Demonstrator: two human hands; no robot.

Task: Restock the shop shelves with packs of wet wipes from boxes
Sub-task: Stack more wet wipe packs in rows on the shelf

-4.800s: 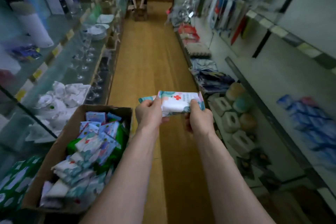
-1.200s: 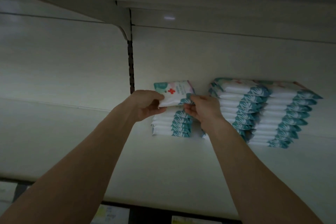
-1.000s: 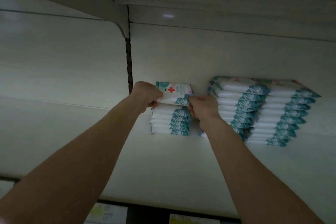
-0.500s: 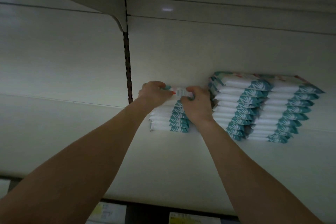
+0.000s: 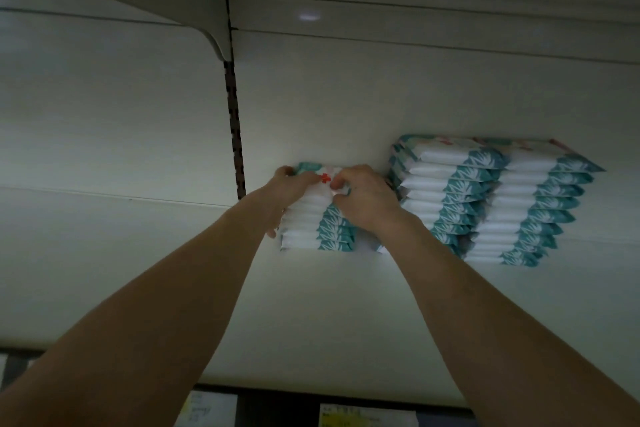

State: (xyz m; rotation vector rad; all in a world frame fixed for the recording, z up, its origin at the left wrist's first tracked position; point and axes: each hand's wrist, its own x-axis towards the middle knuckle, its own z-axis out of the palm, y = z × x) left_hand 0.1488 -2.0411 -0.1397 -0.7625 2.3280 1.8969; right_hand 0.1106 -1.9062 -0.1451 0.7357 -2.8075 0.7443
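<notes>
The top pack (image 5: 323,170) of wet wipes lies on a short stack (image 5: 301,236) on the shelf (image 5: 311,315), near the view's centre. The left hand (image 5: 289,185) curls its grip round the pack's 9 o'clock end. The right hand (image 5: 363,199) pinches the pack beside its red cross. 2 taller stacks (image 5: 446,184) stand at 3 o'clock.
</notes>
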